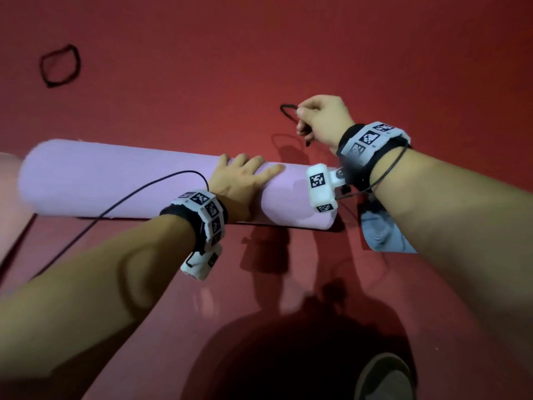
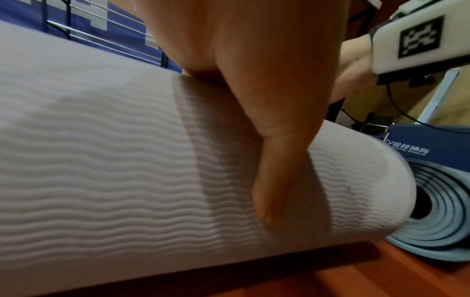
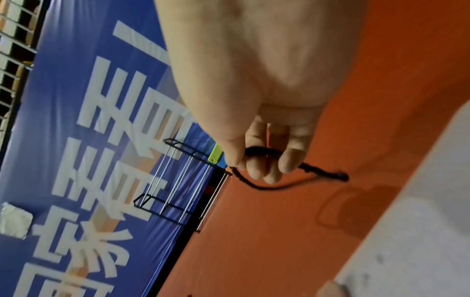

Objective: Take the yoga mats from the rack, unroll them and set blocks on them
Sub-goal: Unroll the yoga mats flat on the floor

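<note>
Left hand (image 1: 240,184) lay flat, fingers spread, on the rolled mat (image 1: 121,183), its long axis crosswise under them; right hand (image 1: 320,116), beyond the mat, pinched a black band (image 1: 288,111).

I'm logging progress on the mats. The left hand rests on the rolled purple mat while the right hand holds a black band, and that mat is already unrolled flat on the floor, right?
Not quite. The purple mat is rolled up, as the head view shows. The rest holds: the left hand rests on it and the right hand holds the black band.
</note>
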`<control>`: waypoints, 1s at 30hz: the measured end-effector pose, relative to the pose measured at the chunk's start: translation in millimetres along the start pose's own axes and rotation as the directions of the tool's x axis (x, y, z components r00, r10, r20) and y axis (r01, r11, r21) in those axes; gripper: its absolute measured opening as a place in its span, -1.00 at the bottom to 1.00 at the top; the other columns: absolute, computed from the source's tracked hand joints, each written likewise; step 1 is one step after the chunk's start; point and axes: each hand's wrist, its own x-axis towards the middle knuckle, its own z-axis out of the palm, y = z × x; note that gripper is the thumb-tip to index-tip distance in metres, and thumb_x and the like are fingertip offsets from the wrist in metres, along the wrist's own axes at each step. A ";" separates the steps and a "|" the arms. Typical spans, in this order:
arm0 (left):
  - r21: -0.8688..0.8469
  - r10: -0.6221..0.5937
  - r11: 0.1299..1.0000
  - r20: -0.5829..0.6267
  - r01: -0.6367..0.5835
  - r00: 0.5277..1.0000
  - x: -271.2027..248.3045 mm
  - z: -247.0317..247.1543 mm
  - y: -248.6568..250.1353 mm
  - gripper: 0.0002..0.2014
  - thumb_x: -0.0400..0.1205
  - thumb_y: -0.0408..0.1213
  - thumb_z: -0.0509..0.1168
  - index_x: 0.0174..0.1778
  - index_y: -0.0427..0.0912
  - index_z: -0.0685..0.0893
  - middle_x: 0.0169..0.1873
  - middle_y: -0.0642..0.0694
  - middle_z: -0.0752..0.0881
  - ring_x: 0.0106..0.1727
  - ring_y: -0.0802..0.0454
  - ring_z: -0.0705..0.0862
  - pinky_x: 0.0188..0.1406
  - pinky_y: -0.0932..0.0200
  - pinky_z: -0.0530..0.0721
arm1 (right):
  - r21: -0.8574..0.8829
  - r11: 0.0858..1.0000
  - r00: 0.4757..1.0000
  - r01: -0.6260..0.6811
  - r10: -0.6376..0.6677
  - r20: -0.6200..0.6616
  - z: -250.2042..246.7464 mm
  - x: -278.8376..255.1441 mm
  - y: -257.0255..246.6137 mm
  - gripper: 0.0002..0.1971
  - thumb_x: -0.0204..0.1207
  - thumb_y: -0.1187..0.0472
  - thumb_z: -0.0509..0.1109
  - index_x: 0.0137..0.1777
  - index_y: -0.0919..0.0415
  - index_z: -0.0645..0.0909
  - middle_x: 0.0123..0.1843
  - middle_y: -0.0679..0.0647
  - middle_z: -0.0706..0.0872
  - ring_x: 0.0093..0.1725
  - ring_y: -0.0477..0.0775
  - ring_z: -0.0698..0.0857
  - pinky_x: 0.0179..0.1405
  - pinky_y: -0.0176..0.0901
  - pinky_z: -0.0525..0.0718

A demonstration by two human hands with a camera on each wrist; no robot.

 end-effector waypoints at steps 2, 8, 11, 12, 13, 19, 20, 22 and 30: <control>-0.010 0.009 1.000 0.015 -0.009 1.000 -0.6 2.1 2.1 0.10 0.20 0.37 0.38 0.67 0.11 0.16 0.39 -0.13 0.50 0.22 -0.24 0.51 0.12 -0.19 0.42 | -0.049 0.999 0.998 0.005 -0.002 0.057 6.6 -1.9 -1.4 -0.81 0.60 0.35 0.35 -0.24 0.16 0.61 -0.42 0.11 0.69 -0.44 0.01 0.68 -0.45 -0.18 0.70; -0.139 0.020 0.990 0.061 -0.011 0.998 -5.2 6.6 -18.8 0.22 0.08 0.43 0.47 0.67 0.06 0.20 0.54 -0.02 0.42 0.45 -0.18 0.46 0.35 -0.20 0.44 | -0.196 0.975 0.985 0.100 -0.069 0.158 23.3 -4.0 -10.0 -0.92 0.57 0.20 0.46 -0.10 0.16 0.76 -0.28 -0.03 0.69 -0.32 -0.13 0.61 -0.30 -0.27 0.65; -0.159 -0.058 0.984 0.159 0.084 0.986 -14.8 -0.6 -37.0 0.23 0.09 0.42 0.52 0.67 0.15 0.13 0.56 0.04 0.36 0.52 -0.16 0.35 0.44 -0.30 0.34 | -0.199 0.968 0.978 0.155 -0.122 0.169 31.5 -3.1 -21.2 -0.92 0.56 0.18 0.48 -0.06 0.15 0.79 -0.25 -0.09 0.70 -0.31 -0.30 0.58 -0.32 -0.49 0.51; -0.144 -0.106 0.980 0.207 0.137 0.973 -19.2 -2.4 -43.8 0.26 0.09 0.42 0.53 0.68 0.17 0.08 0.59 0.02 0.31 0.56 -0.18 0.29 0.47 -0.40 0.28 | -0.193 0.970 0.978 0.150 -0.117 0.174 34.4 -2.4 -25.1 -0.92 0.56 0.18 0.48 -0.07 0.15 0.79 -0.30 -0.09 0.68 -0.39 -0.31 0.57 -0.38 -0.48 0.50; -0.120 -0.159 0.974 0.252 0.194 0.955 -24.8 -3.2 -52.4 0.28 0.09 0.43 0.53 0.68 0.19 0.02 0.63 -0.02 0.25 0.61 -0.22 0.22 0.49 -0.51 0.21 | -0.192 0.972 0.977 0.137 -0.100 0.190 39.0 -1.7 -29.4 -0.91 0.57 0.18 0.47 -0.09 0.15 0.78 -0.36 -0.07 0.64 -0.47 -0.27 0.54 -0.46 -0.43 0.50; 0.014 -0.272 0.958 0.348 0.285 0.897 -50.5 0.4 -81.7 0.44 0.04 0.30 0.64 0.69 0.19 -0.19 0.68 -0.10 0.13 0.67 -0.22 0.12 0.46 -0.61 0.18 | -0.119 0.993 0.966 -0.019 0.049 0.252 69.9 0.6 -46.5 -0.80 0.67 0.25 0.31 -0.19 0.18 0.64 -0.49 0.11 0.54 -0.65 -0.09 0.58 -0.58 -0.26 0.52; 0.016 -0.265 0.961 0.334 0.275 0.905 -52.6 1.3 -81.7 0.44 0.02 0.29 0.65 0.69 0.18 -0.16 0.66 -0.09 0.16 0.65 -0.20 0.16 0.44 -0.60 0.22 | -0.074 0.995 0.966 -0.066 0.082 0.243 74.9 1.8 -48.3 -0.81 0.68 0.26 0.29 -0.18 0.19 0.61 -0.48 0.10 0.51 -0.65 -0.06 0.60 -0.60 -0.27 0.52; 0.015 -0.253 0.966 0.295 0.260 0.922 -56.8 4.0 -80.9 0.41 0.00 0.28 0.64 0.68 0.18 -0.09 0.61 -0.07 0.24 0.60 -0.18 0.23 0.40 -0.56 0.28 | 0.017 0.993 0.976 -0.116 0.111 0.186 84.1 5.5 -54.0 -0.85 0.70 0.28 0.24 -0.11 0.21 0.56 -0.45 0.09 0.48 -0.63 -0.02 0.63 -0.66 -0.31 0.51; 0.002 -0.262 0.963 0.256 0.270 0.930 -67.2 7.0 -79.0 0.40 -0.02 0.30 0.63 0.67 0.16 -0.04 0.61 -0.06 0.26 0.59 -0.17 0.25 0.39 -0.47 0.29 | 0.170 0.984 0.996 -0.057 0.069 -0.063 95.9 66.3 -60.5 -0.23 0.61 0.19 0.35 0.74 0.13 0.03 0.55 0.09 0.51 0.44 0.05 0.58 0.39 0.04 0.61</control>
